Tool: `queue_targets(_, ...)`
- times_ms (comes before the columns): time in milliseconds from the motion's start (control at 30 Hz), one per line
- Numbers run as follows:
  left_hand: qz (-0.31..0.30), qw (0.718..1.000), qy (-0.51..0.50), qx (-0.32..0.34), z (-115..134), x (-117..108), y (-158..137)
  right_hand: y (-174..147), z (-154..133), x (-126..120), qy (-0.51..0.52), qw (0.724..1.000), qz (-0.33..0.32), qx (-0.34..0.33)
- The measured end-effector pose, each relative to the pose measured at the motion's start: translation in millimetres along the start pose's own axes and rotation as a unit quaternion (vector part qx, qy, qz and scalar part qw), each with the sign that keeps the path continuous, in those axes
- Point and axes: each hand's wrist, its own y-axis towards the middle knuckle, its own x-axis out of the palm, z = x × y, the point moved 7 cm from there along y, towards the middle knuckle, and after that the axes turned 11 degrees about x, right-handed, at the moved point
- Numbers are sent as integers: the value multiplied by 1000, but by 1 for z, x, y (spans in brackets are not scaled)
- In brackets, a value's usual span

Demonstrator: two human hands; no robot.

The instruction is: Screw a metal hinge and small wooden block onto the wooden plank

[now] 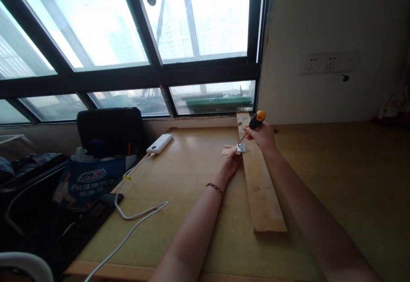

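A long wooden board (264,196) lies on the table, running away from me. On its left edge sits a small metal hinge (241,148) with holes in it. My right hand (262,136) is closed around a screwdriver (256,120) with a black and yellow handle, its shaft slanting down to the hinge. My left hand (232,162), with a braided bracelet on the wrist, is closed at the hinge and the board's edge, fingertips against the hinge. Whether a screw sits under the screwdriver's tip is too small to tell. A small light-brown piece (226,149) lies just left of the hinge.
A white power bank (159,143) with a white cable (141,217) lies along the table's left side. Beyond that edge stand a black chair (110,130) and a blue bag (88,184). The window (205,66) and a wall with sockets (331,63) border the table.
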Motion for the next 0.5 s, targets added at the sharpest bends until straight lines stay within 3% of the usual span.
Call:
queue_targets(133, 3, 1000, 5, 8, -1, -3, 2, 3, 3, 5, 93, 994, -56, 26)
queue_targets(233, 2, 1000, 7, 14, 0, -2, 2, 2, 2, 4, 78, 995, -57, 30)
queue_targets(333, 20, 1000, 15, 18, 0, -1, 0, -1, -4, -5, -22, 1000, 13, -3)
queue_targets(500, 40, 998, 25, 45, 3, 3, -3, -9, -19, -16, -182, 971, 134, -75)
